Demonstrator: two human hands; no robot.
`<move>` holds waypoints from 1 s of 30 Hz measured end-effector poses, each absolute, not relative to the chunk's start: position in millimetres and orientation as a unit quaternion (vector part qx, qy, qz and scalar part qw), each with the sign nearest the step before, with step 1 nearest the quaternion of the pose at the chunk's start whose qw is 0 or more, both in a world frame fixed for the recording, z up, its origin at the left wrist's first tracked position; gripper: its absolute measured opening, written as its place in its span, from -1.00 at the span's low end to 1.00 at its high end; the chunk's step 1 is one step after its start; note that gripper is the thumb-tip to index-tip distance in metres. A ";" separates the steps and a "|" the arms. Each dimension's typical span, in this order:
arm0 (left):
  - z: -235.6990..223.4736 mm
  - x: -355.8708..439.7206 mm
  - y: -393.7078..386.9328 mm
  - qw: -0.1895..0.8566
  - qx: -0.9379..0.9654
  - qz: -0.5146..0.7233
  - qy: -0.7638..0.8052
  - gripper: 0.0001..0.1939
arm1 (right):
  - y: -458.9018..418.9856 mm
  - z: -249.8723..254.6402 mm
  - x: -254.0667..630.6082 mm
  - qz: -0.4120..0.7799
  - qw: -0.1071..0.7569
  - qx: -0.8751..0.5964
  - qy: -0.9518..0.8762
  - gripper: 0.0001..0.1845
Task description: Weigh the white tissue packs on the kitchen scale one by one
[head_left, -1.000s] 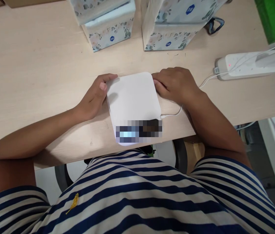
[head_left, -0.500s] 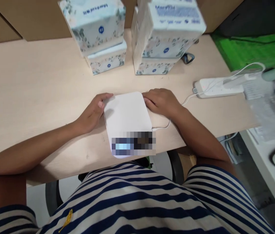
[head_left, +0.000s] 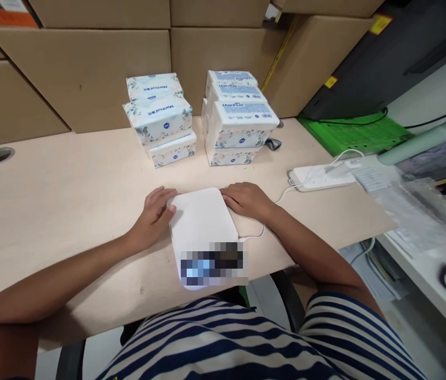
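Note:
A flat white square device (head_left: 202,216) with rounded corners lies on the table, its near part blurred by a mosaic with a bluish glow. A white cable (head_left: 252,237) runs from its right side. My left hand (head_left: 155,219) rests at the device's far left corner, fingers stretched forward and thumb against the edge. By the far right corner lies my right hand (head_left: 246,200), palm down on the table, fingers loosely bent and their tips touching or very near the device. Neither hand is wrapped round it.
Two stacks of tissue packs, a left stack (head_left: 163,119) and a right stack (head_left: 238,124), stand behind the device. Cardboard boxes (head_left: 107,74) line the back. A white power strip (head_left: 321,177) lies to the right, near a green mat (head_left: 349,134) and plastic bags (head_left: 416,208).
The camera view has tilted up, bringing more of the boxes and table back into sight. My left thumb has shifted slightly at the device's edge; the device seems to stay in place.

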State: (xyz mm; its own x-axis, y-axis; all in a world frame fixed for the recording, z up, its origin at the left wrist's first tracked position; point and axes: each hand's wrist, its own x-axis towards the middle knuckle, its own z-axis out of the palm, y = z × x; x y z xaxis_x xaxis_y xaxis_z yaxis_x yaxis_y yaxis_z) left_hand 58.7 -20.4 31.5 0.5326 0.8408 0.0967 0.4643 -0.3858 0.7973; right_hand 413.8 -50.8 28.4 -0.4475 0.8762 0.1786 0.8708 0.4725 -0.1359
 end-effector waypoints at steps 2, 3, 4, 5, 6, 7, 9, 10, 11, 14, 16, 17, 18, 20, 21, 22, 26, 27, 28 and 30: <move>30.4 59.1 -19.7 0.363 0.794 0.253 0.417 -0.35 | -50.2 28.4 413.0 0.014 0.116 -0.514 -0.850 -0.54; 29.9 59.3 -19.5 0.363 0.794 0.253 0.417 -0.37 | -50.0 28.2 412.8 0.015 0.118 -0.514 -0.850 -0.54; 29.6 59.4 -19.4 0.364 0.792 0.256 0.418 -0.39 | -49.8 28.0 412.7 0.017 0.121 -0.513 -0.850 -0.54; 29.7 59.5 -19.4 0.369 0.787 0.261 0.420 -0.40 | -49.6 27.8 412.6 0.018 0.124 -0.511 -0.850 -0.55; 30.1 59.5 -19.6 0.376 0.781 0.265 0.422 -0.41 | -49.4 27.4 412.6 0.020 0.128 -0.510 -0.850 -0.55; 30.8 59.3 -19.9 0.386 0.774 0.267 0.425 -0.42 | -49.2 27.1 412.6 0.023 0.132 -0.510 -0.850 -0.55; 32.4 58.8 -20.4 0.407 0.762 0.265 0.429 -0.44 | -48.7 26.5 412.6 0.028 0.137 -0.508 -0.850 -0.56; 32.9 58.6 -20.5 0.415 0.759 0.259 0.429 -0.44 | -48.5 26.4 412.5 0.030 0.138 -0.508 -0.850 -0.56; 32.9 58.3 -20.4 0.420 0.758 0.254 0.429 -0.44 | -48.3 26.3 412.4 0.030 0.138 -0.508 -0.849 -0.56; 29.1 57.8 -19.1 0.424 0.755 0.256 0.430 -0.43 | -48.7 26.6 412.0 0.022 0.131 -0.513 -0.848 -0.54; 24.5 57.4 -18.1 0.423 0.754 0.264 0.428 -0.43 | -49.3 27.1 411.7 0.017 0.124 -0.518 -0.846 -0.52; 22.1 57.2 -17.8 0.423 0.753 0.266 0.428 -0.43 | -49.7 27.4 411.6 0.017 0.120 -0.519 -0.846 -0.51; 20.0 56.9 -17.6 0.423 0.753 0.267 0.427 -0.43 | -50.1 27.7 411.4 0.018 0.119 -0.519 -0.846 -0.51; 16.8 56.2 -17.4 0.423 0.753 0.268 0.427 -0.45 | -50.5 28.0 411.3 0.023 0.120 -0.520 -0.846 -0.53; 15.9 55.9 -17.5 0.422 0.752 0.269 0.428 -0.45 | -50.6 28.1 411.3 0.026 0.122 -0.520 -0.845 -0.54; 15.3 55.6 -17.6 0.421 0.752 0.271 0.428 -0.46 | -50.6 28.1 411.3 0.028 0.124 -0.520 -0.845 -0.54; 17.9 56.2 -18.2 0.417 0.753 0.274 0.429 -0.50 | -50.2 28.3 411.6 0.035 0.127 -0.519 -0.844 -0.54; 19.8 56.7 -18.4 0.419 0.754 0.269 0.428 -0.51 | -50.2 28.4 411.7 0.034 0.127 -0.519 -0.844 -0.54; 22.0 57.3 -18.5 0.420 0.757 0.262 0.427 -0.53 | -50.2 28.7 411.8 0.032 0.127 -0.520 -0.844 -0.54; 26.6 58.8 -18.8 0.416 0.765 0.249 0.424 -0.54 | -50.4 29.1 412.1 0.026 0.126 -0.519 -0.845 -0.54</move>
